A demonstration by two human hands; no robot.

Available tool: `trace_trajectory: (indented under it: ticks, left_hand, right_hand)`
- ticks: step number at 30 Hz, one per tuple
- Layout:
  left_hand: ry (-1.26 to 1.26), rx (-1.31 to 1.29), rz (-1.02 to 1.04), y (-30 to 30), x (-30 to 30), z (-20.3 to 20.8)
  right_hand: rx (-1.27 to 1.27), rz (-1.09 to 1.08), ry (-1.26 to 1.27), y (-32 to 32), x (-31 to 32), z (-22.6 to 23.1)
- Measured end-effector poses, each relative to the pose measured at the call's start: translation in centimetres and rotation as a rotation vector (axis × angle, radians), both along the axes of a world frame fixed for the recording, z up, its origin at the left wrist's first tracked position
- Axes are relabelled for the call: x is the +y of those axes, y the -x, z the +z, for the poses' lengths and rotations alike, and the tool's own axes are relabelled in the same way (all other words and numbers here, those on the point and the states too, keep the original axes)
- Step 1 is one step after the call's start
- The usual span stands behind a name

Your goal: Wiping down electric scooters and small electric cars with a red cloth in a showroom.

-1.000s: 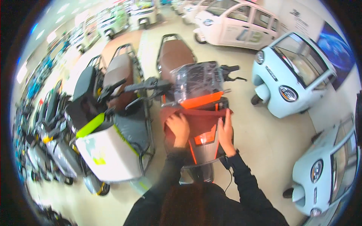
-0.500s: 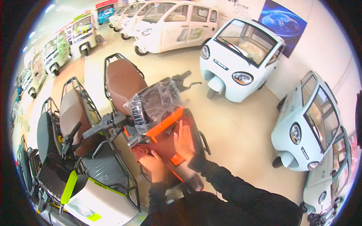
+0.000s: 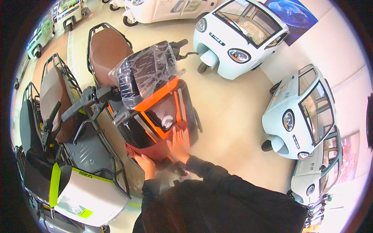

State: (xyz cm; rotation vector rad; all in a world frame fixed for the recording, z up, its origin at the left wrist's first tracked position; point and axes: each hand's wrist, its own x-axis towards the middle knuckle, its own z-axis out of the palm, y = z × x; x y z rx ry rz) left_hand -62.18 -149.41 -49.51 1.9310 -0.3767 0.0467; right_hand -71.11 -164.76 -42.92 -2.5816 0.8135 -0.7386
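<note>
A dark red-brown cloth (image 3: 156, 153) is spread across the lower front panel of an orange and black scooter (image 3: 157, 95). My left hand (image 3: 146, 166) grips the cloth near its left end, the fingers partly hidden. On the cloth's right part lies my right hand (image 3: 178, 146), open, with its fingers stretched out flat and pointing up the panel. Above the cloth, the glossy dark panel between orange strips is uncovered. Crinkled clear plastic (image 3: 149, 70) wraps the scooter's dash between the handlebars.
To the left stands a white and lime scooter (image 3: 91, 198), with more scooters beyond it. A pale blue three-wheeled car (image 3: 237, 42) is parked ahead, another (image 3: 301, 112) at the right. The brown scooter seat (image 3: 110, 50) lies past the handlebars. Tiled floor (image 3: 229, 112) shows on the right.
Both hands and the cloth have moved down the front panel toward me, baring the dark panel above. The cloth is stretched wider. The whole view has shifted as well.
</note>
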Motion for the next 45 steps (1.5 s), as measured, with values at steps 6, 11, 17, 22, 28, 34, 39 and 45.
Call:
trace_trajectory:
  ticks: [6, 11, 17, 22, 28, 34, 39, 45]
  left_hand:
    - [0.035, 0.137, -0.066, 2.0, 4.3, -7.5]
    - [0.021, 0.167, -0.116, 2.6, 5.1, -6.8]
    - [-0.057, 0.156, -0.134, 5.0, 3.1, 0.6]
    - [-0.257, 0.045, -0.159, 7.6, 1.2, 2.3]
    - [-0.531, -0.376, -0.039, 10.0, -3.3, 2.6]
    - [-0.949, -0.362, -0.253, 15.5, -11.8, 6.2]
    - [-1.066, -0.464, -0.434, 19.1, -14.4, 4.0]
    - [-0.963, -0.838, -0.46, 19.0, -15.8, 3.1]
  right_hand:
    - [0.329, 0.104, -0.093, 7.2, 4.9, -3.4]
    - [0.469, 0.182, -0.155, 11.4, 7.4, -3.7]
    - [0.326, 0.193, -0.135, 14.1, 5.5, -3.3]
    - [0.274, 0.123, -0.199, 17.9, 3.8, -6.7]
    - [0.099, 0.196, -0.205, 23.4, 1.8, -6.2]
    - [-0.001, 0.07, -0.612, 32.0, -1.2, -6.5]
    - [0.082, 0.055, -0.626, 39.1, -4.2, -5.5]
    - [-0.06, 0.001, -0.702, 42.6, -7.2, -2.1]
